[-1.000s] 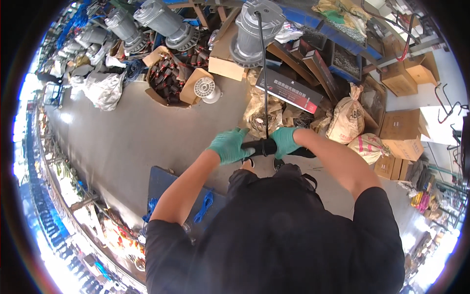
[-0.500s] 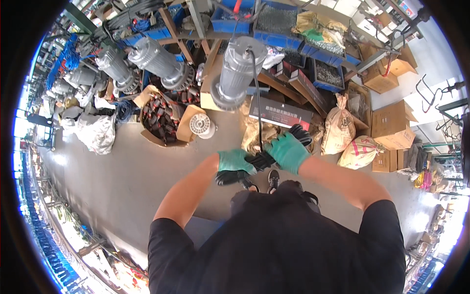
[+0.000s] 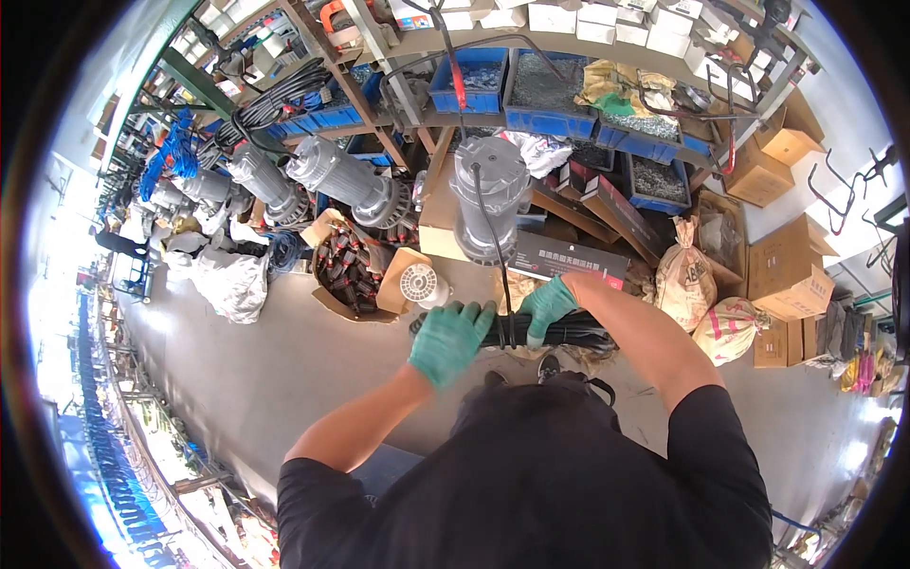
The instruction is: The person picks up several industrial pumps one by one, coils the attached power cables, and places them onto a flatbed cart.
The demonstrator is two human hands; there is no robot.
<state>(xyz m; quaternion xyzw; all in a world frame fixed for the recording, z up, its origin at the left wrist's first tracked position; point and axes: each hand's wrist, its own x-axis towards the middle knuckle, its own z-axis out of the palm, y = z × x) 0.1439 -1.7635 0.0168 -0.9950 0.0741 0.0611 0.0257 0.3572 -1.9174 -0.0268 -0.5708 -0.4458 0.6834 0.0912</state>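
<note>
A long folded bundle of black cable [image 3: 580, 331] lies crosswise in front of my body. My left hand [image 3: 449, 339], in a green glove, is laid over its left part with the fingers bent across it. My right hand [image 3: 550, 305], gloved too, grips the bundle near its middle, thumb downward. Between the hands, strands of cable cross around the bundle. From there a single cable runs up to the top of a grey motor pump [image 3: 491, 194], which stands upright just beyond my hands. The underside of the bundle and my fingertips there are hidden.
Left of the pump, a carton of dark parts [image 3: 351, 275] and a white slotted drum [image 3: 424, 284] stand on the floor. More grey pumps [image 3: 346, 180] are behind. Sacks [image 3: 686, 275] and cardboard boxes [image 3: 790, 266] stand at right. Blue bins [image 3: 550, 90] line the shelf.
The bundle has gone from slanted to nearly level. My left hand has turned over onto its top, and my right hand has shifted its hold nearer the middle. The view has tilted up.
</note>
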